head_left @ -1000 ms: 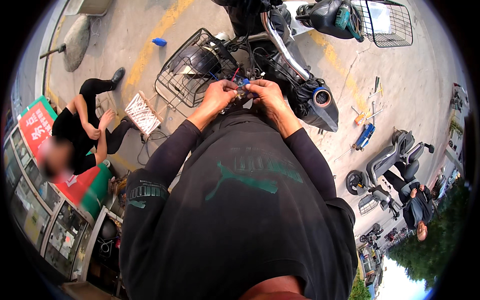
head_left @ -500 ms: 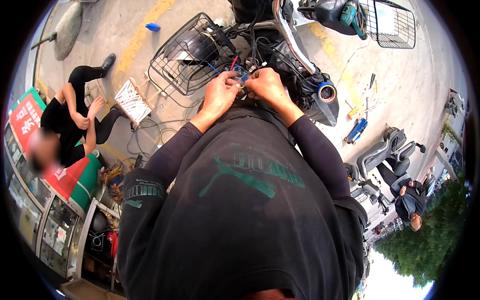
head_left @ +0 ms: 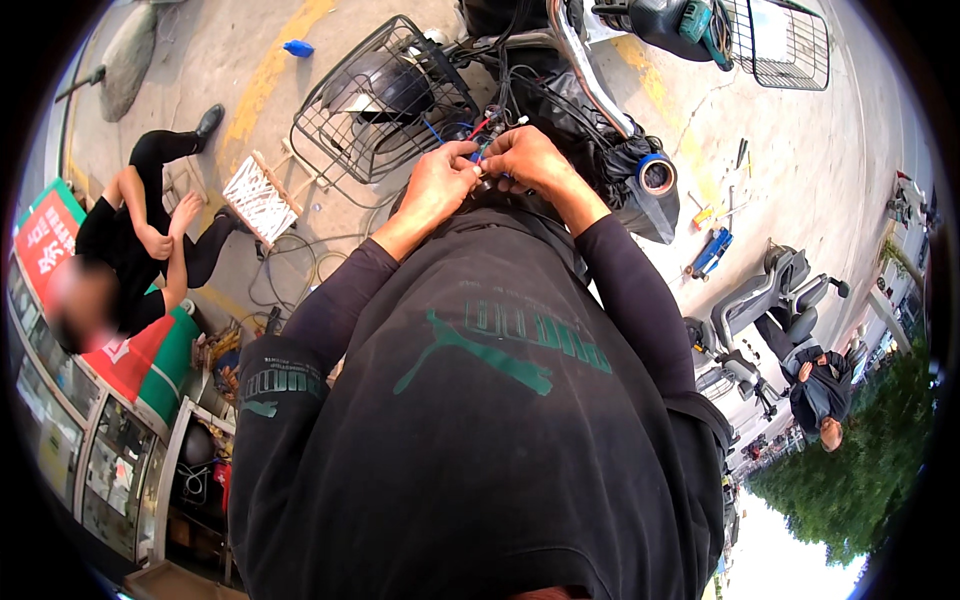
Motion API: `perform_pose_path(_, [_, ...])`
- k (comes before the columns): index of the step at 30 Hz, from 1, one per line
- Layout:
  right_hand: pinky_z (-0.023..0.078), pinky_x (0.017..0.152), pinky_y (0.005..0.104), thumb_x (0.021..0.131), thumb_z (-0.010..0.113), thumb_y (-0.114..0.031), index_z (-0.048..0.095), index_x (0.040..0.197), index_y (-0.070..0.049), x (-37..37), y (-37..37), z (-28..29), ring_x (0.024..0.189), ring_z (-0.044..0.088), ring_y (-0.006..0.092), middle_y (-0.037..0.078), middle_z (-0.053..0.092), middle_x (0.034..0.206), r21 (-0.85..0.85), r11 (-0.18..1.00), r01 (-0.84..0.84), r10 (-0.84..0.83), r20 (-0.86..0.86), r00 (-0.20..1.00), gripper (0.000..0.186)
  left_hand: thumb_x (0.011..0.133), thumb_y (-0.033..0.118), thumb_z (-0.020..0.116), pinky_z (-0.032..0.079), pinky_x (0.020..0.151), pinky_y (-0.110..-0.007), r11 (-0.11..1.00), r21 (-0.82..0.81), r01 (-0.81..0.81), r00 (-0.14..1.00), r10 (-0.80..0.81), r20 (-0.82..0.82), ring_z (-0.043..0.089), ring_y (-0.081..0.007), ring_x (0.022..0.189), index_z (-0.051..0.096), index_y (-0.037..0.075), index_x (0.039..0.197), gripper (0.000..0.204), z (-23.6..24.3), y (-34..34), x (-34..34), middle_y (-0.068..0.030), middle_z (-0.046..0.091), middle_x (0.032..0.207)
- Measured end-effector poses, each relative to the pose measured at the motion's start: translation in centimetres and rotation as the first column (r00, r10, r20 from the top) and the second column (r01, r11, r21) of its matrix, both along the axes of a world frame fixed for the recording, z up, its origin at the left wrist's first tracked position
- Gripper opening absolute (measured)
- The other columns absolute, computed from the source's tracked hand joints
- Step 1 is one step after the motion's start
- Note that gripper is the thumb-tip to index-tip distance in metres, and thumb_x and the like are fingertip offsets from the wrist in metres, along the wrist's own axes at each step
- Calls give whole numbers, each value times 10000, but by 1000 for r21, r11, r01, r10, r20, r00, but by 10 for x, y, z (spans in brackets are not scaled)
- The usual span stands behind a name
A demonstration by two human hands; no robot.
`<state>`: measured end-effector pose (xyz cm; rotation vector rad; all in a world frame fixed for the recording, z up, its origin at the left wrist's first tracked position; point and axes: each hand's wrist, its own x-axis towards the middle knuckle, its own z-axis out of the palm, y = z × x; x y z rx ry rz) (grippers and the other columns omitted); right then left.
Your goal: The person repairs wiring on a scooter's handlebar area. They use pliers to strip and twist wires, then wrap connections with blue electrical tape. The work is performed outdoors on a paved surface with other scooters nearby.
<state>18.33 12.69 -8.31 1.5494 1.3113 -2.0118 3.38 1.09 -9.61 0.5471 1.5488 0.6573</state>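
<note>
My left hand (head_left: 436, 186) and my right hand (head_left: 535, 164) meet fingertip to fingertip above the exposed wiring of a scooter's front. Both are closed in a pinch on thin coloured wires; their ends are hidden by the fingers. A red wire (head_left: 481, 128) rises just beyond the fingertips, and a blue wire (head_left: 433, 131) runs off beside it toward the basket. Dark cables (head_left: 512, 85) bunch up behind my hands. To the right, a roll of tape (head_left: 656, 160) with a blue rim rests on the black cover (head_left: 632, 210) of the scooter.
A wire basket (head_left: 318, 120) holding a dark rounded object stands left of my hands. Tools and a blue jack-like tool (head_left: 710, 254) lie on the ground at right. A seated person (head_left: 125, 220) is at left beside a white slatted stool (head_left: 262, 198); another person (head_left: 820, 385) sits by parked scooters.
My right hand has shifted slightly left, closing the gap to the left fingertips. The clear bluish loop seen between the hands is now mostly covered. The view has tilted a little.
</note>
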Motion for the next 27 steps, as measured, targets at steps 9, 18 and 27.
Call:
perform_pose_path(9, [482,507,283,833,763,-84,748,930,-33,3,3,-6,578,621,118,37,676,708,-3,998,-59,59,-56,997,111,923,70,695,502,678,-243,996,-85,-29,993,38,108,636,-101,761,601,-84,1259,382,12,7,-3,-65,706,904])
perform_pose_path(18, [492,585,264,840,801,-139,780,979,-37,9,11,2,671,611,97,20,687,763,-55,991,-125,118,-117,986,174,902,89,748,515,675,-226,991,-100,-90,985,103,138,652,-87,749,644,-36,1102,258,14,6,-4,-54,710,875])
perform_pose_path(27, [477,602,270,860,804,-188,774,1004,-4,10,2,16,689,606,121,39,696,803,-129,987,92,-101,-70,992,235,872,38,730,545,658,-248,986,17,-164,986,163,41,685,-101,713,707,-38,931,99,19,0,2,-69,733,803])
